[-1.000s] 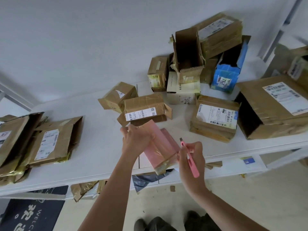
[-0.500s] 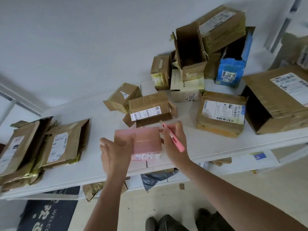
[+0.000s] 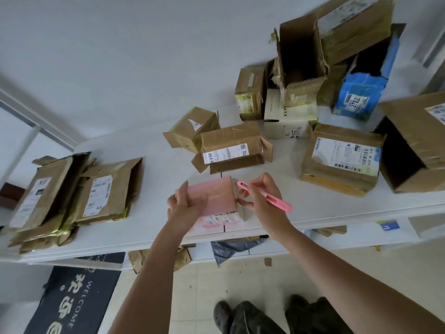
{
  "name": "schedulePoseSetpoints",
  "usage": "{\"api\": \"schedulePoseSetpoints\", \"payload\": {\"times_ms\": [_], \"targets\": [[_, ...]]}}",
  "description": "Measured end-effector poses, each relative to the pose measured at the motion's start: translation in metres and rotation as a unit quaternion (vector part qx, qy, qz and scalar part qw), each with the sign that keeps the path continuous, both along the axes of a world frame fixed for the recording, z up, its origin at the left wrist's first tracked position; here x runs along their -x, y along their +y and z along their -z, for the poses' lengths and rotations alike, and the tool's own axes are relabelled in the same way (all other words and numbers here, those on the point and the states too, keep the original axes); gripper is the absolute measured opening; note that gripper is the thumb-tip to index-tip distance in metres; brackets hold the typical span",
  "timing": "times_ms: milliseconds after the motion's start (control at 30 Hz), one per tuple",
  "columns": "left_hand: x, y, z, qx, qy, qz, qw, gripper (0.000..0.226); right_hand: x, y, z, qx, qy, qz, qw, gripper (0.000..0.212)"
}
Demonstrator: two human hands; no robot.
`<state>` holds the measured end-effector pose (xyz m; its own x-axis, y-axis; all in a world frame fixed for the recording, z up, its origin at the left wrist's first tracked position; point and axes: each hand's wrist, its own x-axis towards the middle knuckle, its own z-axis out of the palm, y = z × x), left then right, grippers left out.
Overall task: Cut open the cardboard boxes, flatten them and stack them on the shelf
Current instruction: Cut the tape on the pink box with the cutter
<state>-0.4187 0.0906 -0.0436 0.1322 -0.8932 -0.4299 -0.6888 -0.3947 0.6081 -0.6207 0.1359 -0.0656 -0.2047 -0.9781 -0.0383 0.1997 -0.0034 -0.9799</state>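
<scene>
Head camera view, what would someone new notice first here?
First the pink box at the table's near edge, held by the left hand, while the right hand grips a pink cutter at the box's right end. Next, the brown boxes piled at the right rear, with one blue box among them. Flattened boxes lie stacked at the left.

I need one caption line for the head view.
Left hand holds pink box; right hand applies pink cutter.

Left hand (image 3: pixel 184 208) gripping pink box (image 3: pixel 214 197) over white shelf (image 3: pixel 154 189), right hand (image 3: pixel 261 200) holding pink cutter (image 3: pixel 265 195) at its end flap, brown boxes (image 3: pixel 231 147) behind
</scene>
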Motion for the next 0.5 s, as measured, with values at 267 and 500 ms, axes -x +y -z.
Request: {"api": "schedulePoseSetpoints", "payload": {"times_ms": [267, 500], "targets": [[-0.0010, -0.0043, 0.0039, 0.001, -0.005, 0.016, 1.000, 0.065, -0.0022, -0.0018, 0.0059, 0.004, 0.022, 0.005, 1.000, 0.011], [0.0038, -0.0016, 0.0084, 0.018, -0.063, 0.030, 0.997, 0.067, 0.0024, -0.0053, 0.0036, 0.007, 0.049, -0.023, 0.999, 0.017]]}}
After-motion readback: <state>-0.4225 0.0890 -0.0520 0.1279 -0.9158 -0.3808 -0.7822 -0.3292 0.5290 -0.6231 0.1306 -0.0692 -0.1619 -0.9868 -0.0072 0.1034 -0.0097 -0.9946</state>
